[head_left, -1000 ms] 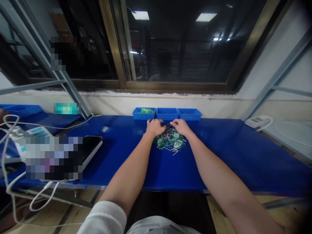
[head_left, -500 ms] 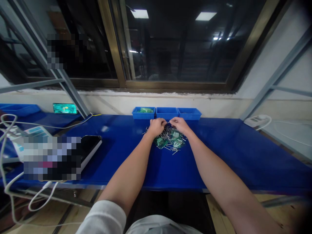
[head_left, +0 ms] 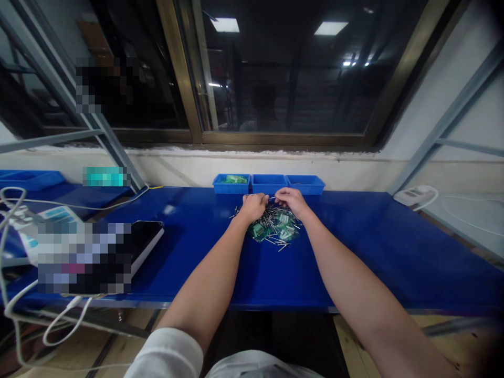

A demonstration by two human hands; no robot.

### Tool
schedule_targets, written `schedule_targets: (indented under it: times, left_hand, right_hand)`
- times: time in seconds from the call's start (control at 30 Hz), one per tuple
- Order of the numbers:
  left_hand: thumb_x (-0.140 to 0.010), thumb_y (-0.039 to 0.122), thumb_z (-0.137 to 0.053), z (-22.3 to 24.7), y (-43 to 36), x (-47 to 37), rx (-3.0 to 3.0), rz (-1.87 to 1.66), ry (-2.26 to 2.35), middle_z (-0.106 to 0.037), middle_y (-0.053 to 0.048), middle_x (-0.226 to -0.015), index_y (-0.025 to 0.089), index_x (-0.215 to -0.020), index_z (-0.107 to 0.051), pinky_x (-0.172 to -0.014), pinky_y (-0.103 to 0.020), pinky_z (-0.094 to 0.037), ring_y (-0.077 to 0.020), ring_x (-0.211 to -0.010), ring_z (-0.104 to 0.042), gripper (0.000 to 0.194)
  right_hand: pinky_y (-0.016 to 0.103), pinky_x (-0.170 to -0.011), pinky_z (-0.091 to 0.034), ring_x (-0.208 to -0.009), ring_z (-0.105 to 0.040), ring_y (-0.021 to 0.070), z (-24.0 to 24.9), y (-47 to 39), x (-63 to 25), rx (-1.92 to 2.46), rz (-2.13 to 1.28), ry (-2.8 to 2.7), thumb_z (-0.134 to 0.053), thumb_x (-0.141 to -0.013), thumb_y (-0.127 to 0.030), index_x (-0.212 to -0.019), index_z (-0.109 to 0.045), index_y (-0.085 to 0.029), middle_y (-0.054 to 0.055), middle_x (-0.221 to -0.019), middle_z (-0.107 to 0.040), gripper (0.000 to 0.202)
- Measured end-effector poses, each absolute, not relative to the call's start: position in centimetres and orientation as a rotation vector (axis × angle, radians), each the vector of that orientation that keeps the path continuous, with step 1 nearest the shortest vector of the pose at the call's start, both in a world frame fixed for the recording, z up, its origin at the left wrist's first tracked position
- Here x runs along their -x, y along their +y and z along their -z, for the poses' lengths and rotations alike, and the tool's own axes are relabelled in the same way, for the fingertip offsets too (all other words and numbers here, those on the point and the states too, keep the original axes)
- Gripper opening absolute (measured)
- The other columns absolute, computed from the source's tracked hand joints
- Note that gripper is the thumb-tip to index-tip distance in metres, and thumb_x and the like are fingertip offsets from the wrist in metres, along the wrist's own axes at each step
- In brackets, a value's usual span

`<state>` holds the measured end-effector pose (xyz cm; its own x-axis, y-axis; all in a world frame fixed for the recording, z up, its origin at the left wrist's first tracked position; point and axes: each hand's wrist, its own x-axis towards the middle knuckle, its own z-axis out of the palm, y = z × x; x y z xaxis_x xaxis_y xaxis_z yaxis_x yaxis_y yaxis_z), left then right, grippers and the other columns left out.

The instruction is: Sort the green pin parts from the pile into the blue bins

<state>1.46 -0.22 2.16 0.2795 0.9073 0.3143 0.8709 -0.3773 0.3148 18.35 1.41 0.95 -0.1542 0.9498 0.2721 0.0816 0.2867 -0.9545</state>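
Observation:
My left hand point(head_left: 255, 207) is closed at the far left edge of a loose pile of thin metal pins point(head_left: 269, 217). Its fingertips are pressed together, but what they hold, if anything, is too small to make out. Close by on the right, my right hand point(head_left: 292, 200) pinches a slim silvery pin point(head_left: 272, 198) that points toward the left fingers. Whether that pin touches the left hand I cannot tell. Among the loose pins lie flat green pieces, perhaps small packets point(head_left: 260, 232), some with pins on or in them.
Three blue bins stand against the wall: a left bin point(head_left: 216, 185) with green pieces, a middle bin point(head_left: 269, 185) and a right bin point(head_left: 305, 185). A dark device point(head_left: 147, 231) with white cables lies left on the blue table point(head_left: 189, 231). A white power strip point(head_left: 415, 195) sits far right.
My hands stay over the far side of the pile. The right fingers have drawn slightly apart from the left ones, and more of the pin between them shows.

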Motion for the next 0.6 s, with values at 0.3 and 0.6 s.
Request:
schedule_targets:
  times: [0.3, 0.6]
  left_hand:
    - [-0.093, 0.041, -0.023, -2.4, -0.3, -1.3, -2.356, -0.855, 1.725, -0.066, -0.006, -0.099, 0.021, -0.087, -0.060, -0.083, -0.034, -0.036, -0.0211, -0.099, -0.057, 0.042]
    - [-0.084, 0.027, -0.040, -2.2, 0.5, 0.0, -2.089, -0.837, 2.002, -0.064, -0.004, -0.106, 0.028, -0.094, -0.064, -0.088, -0.043, -0.034, -0.0242, -0.102, -0.054, 0.026]
  right_hand:
    - [0.022, -0.046, -0.035, -0.057, -0.056, 0.0133, -1.0, 2.0, -19.1, 1.001, -1.014, -1.287, -0.059, -0.063, -0.039, -0.077, -0.062, -0.016, 0.005, -0.070, -0.066, 0.027]
    - [0.032, -0.072, -0.046, -0.079, -0.060, 0.0194, -1.0, 3.5, -21.2, 1.229, -0.509, -1.298, -0.051, -0.060, -0.023, -0.093, -0.062, -0.016, 0.007, -0.089, -0.068, 0.036]
